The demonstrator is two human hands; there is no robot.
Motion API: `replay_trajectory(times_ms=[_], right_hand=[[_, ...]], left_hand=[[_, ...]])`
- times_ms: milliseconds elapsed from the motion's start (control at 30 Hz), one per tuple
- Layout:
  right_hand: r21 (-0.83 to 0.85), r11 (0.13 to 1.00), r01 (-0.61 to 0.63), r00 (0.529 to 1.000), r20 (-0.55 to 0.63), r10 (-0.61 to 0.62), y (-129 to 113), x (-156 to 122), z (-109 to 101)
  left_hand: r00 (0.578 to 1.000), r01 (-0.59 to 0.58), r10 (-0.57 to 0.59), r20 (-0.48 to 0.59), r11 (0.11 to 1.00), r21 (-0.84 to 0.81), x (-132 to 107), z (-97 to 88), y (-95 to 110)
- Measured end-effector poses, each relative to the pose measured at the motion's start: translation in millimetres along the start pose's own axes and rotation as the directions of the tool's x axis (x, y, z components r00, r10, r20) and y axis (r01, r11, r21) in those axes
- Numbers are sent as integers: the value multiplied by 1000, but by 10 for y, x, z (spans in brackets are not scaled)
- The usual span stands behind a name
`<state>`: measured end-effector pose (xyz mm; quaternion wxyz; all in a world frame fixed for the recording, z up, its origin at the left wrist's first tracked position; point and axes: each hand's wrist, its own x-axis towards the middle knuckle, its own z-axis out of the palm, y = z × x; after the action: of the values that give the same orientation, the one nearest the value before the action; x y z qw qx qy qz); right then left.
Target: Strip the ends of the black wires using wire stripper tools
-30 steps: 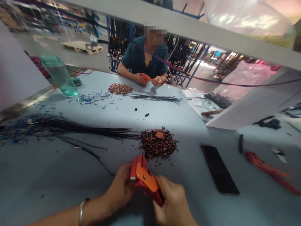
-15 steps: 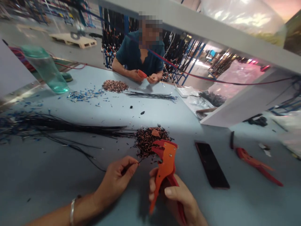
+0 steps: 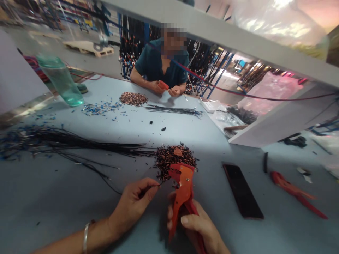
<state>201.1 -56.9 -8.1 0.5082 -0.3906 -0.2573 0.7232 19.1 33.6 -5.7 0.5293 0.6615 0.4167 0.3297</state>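
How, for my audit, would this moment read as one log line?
left hand: pinching thin black wire; right hand: gripping red and orange plier-like tool; beyond: brown-black fragment heap

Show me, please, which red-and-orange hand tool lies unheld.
The loose tool right of the black rectangular phone; the matching tool is in the wearer's right hand, the far tool in a co-worker's hand.

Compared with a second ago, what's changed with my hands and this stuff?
The red-and-orange pliers swung right, away from your left hand, and now show in front of the pile of clippings. That hand, partly hidden earlier, now visibly pinches a black wire. Your right hand still grips the pliers. The phone, second pliers and wire bundle lie as they were.
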Motion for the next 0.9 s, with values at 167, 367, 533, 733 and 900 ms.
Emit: replay_trajectory(times_ms=[167,367,533,733,900], right_hand=[[-737,675,7,960,-184,-211,-235,-95,-75],[-992,-92,84,878,117,-464,-182,-85,-166],[-923,-307,231,858,342,-384,-39,-1,-81],[-924,-289,250,896,334,-293,-101,4,-10],[-930,-193,314,859,365,-359,-213,-40,10]], left_hand=[[993,-17,14,-120,1000,-21,-6,-8,-14],[933,-73,86,-349,996,49,27,-60,1],[945,-171,194,-263,979,110,-1,-27,-26],[909,-384,407,-91,901,201,-40,22,-22],[856,-497,517,1,823,276,-45,36,-26]])
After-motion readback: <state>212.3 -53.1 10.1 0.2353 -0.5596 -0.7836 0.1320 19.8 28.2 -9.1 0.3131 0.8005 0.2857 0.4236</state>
